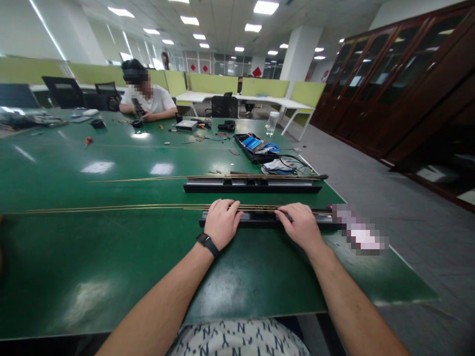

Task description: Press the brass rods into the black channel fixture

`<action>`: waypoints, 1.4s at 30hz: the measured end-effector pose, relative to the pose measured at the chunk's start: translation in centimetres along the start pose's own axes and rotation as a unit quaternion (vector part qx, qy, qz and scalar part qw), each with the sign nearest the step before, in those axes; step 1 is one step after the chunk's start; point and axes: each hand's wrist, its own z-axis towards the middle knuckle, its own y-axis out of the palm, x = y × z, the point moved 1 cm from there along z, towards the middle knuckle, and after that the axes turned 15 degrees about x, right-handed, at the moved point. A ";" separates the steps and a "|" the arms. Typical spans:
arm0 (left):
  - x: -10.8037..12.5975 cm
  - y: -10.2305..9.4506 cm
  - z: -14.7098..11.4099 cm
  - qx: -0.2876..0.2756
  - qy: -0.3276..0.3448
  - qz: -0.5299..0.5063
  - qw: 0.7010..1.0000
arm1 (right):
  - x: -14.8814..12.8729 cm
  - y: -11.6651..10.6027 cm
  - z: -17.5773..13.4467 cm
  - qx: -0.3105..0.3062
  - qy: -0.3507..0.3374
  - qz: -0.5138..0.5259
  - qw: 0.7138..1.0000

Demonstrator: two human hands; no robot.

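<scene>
Thin brass-coloured rods point(111, 208) lie lengthwise over a long black rail-like holder point(256, 223) near the front of the table and stick out far to its left. My left hand point(222, 222), with a dark watch on the wrist, is closed over the rods at the holder's left part. Toward the right part, my right hand point(300, 225) is closed around the same rods, thumb on the near side. The fingertips of both hands are partly hidden. Behind them, a second black holder point(252, 188) carries more brass-coloured rods point(148, 178).
A blurred pinkish object point(358, 230) lies right of the near holder. Farther back on the green table point(111, 272) are a black tray point(256, 153) with blue items, gloves point(278, 166), cables and a clear jug point(272, 123). Across sits another person point(159, 101) holding a dark object.
</scene>
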 end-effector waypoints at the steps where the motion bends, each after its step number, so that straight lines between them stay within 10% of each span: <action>1: 0.0 0.0 0.0 0.001 0.000 0.000 1.000 | 0.0 0.1 -0.1 -0.004 -0.002 -0.002 1.000; 42: -0.1 0.1 0.0 0.001 0.003 0.005 1.000 | 1.1 -0.3 -0.4 0.009 0.019 -0.038 0.999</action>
